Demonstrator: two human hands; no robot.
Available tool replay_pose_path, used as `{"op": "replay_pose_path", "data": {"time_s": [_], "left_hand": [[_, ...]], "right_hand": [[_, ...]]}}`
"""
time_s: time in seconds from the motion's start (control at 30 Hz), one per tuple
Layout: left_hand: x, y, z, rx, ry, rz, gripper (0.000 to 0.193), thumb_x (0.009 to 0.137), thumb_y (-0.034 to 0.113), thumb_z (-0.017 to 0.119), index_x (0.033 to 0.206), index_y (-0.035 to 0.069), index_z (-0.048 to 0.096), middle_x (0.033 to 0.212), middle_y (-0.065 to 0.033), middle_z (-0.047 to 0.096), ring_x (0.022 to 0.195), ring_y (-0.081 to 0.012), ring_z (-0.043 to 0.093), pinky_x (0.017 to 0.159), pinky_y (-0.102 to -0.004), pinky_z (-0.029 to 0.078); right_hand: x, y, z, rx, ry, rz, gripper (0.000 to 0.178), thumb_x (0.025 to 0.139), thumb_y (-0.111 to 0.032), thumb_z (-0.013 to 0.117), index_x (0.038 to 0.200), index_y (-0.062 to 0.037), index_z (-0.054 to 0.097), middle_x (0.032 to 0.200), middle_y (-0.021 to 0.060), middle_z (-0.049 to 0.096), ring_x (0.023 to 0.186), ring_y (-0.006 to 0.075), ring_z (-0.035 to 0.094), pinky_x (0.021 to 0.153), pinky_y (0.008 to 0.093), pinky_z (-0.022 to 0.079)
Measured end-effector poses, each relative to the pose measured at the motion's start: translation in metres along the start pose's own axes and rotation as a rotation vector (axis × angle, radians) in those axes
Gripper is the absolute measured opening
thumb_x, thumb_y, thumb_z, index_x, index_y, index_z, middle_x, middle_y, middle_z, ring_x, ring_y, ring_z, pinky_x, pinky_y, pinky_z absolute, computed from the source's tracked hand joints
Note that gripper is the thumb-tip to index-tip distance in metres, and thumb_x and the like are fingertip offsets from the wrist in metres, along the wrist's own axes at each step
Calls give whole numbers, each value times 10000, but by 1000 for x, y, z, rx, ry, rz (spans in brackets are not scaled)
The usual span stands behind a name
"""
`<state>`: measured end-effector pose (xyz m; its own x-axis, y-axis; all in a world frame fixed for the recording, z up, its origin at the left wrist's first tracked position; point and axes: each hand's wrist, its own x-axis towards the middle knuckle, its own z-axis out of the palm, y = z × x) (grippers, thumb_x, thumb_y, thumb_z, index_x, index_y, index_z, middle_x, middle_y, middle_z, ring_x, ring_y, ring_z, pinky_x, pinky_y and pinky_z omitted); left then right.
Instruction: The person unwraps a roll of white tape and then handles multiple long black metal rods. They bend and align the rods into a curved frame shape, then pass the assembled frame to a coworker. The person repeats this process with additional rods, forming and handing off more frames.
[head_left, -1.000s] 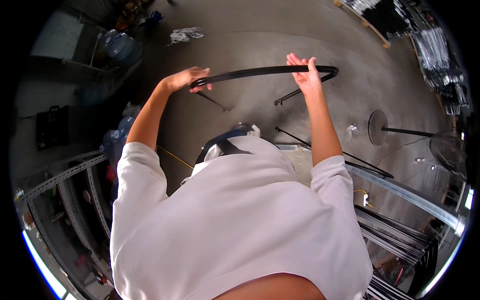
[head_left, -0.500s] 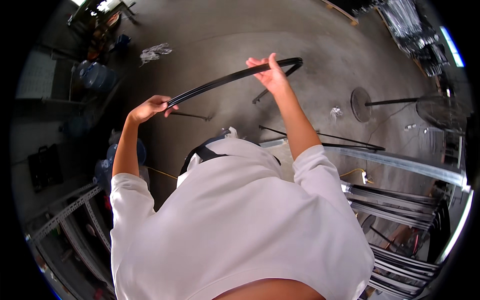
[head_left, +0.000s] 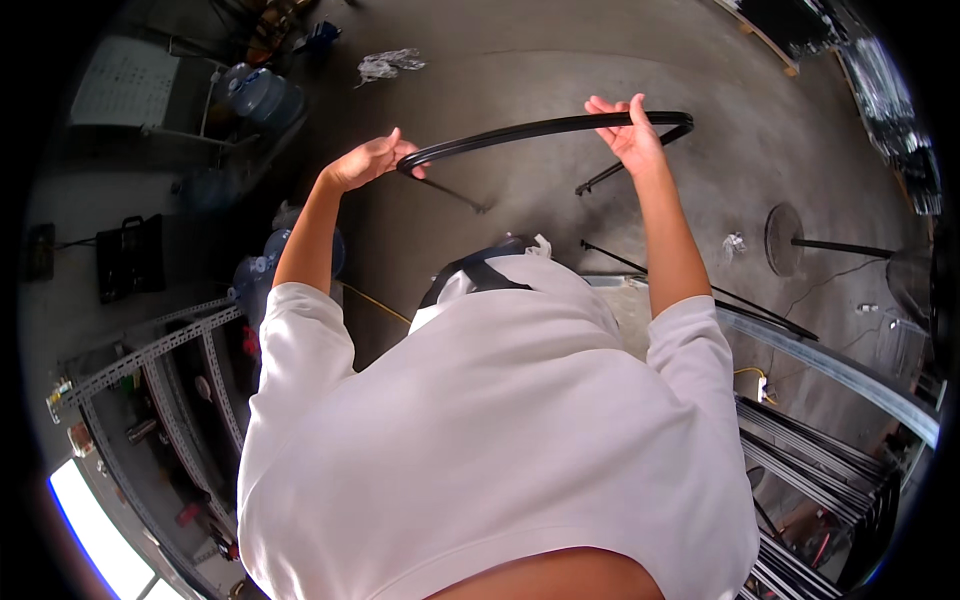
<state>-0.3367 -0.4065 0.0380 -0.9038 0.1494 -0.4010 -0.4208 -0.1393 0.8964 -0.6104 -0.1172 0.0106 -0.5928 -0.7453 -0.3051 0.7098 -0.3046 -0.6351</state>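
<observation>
Fingers (head_left: 403, 149) of the left hand (head_left: 366, 163) grasp bent black tubing (head_left: 522, 130), upper centre! Right hand (head_left: 637, 149) props it, fingers outstretched.

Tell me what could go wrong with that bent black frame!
The black frame might slip, because the right hand is spread open, not wrapped around it. If it dropped or swung, it could knock the long black bar nearby.

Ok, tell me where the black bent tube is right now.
In the head view, the black bent tube is at upper centre, spanning from the left hand to the right hand, near its right bend.
</observation>
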Motion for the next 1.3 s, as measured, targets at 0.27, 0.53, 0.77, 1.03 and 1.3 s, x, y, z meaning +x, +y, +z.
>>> {"op": "replay_pose_path", "data": {"time_s": [0.27,0.53,0.77,1.03,1.3], "left_hand": [[-10,-2,-1,-62,129,47,596,846,526,274,1032,28,543,959,-73,574,956,-179,497,912,-303,309],[-13,-24,-5,127,293,166,172,749,86,610,919,68,587,812,0,558,773,-108,510,752,-227,416],[-8,-35,-4,188,376,197,106,743,-3,593,840,35,575,781,38,492,714,-37,460,664,-170,390],[-5,-30,0,309,379,287,83,735,-28,581,779,32,544,765,34,458,709,-53,436,645,-185,360],[-7,-29,-1,231,400,281,102,717,-26,596,767,28,526,743,27,441,698,-53,425,648,-186,356]], "right_hand": [[5,-4,14,-44,77,9,392,849,-426,367,709,-68,443,1004,214,554,1012,308,510,862,383,431],[10,-4,9,-86,41,7,409,859,-434,329,712,-69,439,988,214,560,996,310,521,853,390,436],[9,-5,6,-126,30,19,410,855,-441,334,714,-74,451,994,199,564,1008,297,516,857,380,428],[12,-3,-3,-60,-7,45,401,830,-456,394,704,-81,460,999,202,562,1014,306,512,860,401,418],[10,-4,3,-22,-21,30,390,818,-453,428,737,-76,484,981,207,567,981,316,528,862,421,412]]}}
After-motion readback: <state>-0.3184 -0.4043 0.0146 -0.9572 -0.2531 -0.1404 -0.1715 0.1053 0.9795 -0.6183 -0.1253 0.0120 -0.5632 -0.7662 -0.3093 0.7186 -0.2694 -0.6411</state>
